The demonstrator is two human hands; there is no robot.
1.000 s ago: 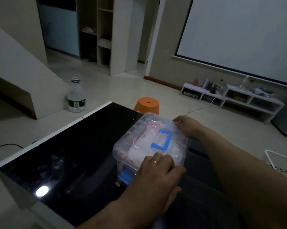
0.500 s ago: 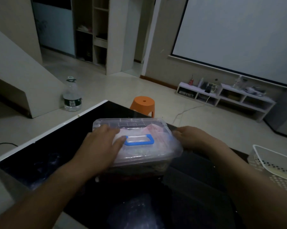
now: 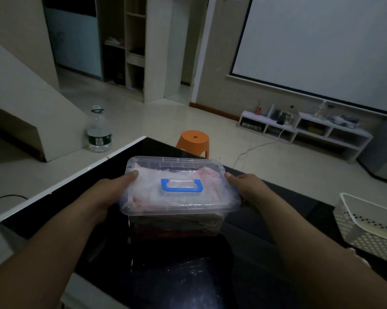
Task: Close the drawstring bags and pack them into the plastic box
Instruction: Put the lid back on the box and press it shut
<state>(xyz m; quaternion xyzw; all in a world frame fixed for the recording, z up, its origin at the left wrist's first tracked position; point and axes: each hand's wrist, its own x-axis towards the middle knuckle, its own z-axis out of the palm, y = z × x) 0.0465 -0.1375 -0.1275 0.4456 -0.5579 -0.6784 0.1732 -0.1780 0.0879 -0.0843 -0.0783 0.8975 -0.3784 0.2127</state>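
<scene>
A clear plastic box [image 3: 143,208] with a closed lid and a blue handle [image 3: 182,185] rests on the black glossy table [image 3: 54,210]. Pale pink drawstring bags [image 3: 210,175] show through the lid, and darker contents fill the lower part. My left hand [image 3: 108,192] grips the box's left end, thumb on the lid edge. My right hand [image 3: 248,186] holds the right end the same way. The fingers under the rim are hidden.
A white perforated basket [image 3: 371,228] sits on the table at the right. Beyond the far table edge stand an orange stool [image 3: 193,139] and a large water bottle [image 3: 98,132] on the floor. A low white shelf unit [image 3: 304,128] lines the far wall.
The box has turned from a diagonal to square with me, handle now crosswise. My left hand moved from the lid's near edge to the left end; both hands now clasp the ends.
</scene>
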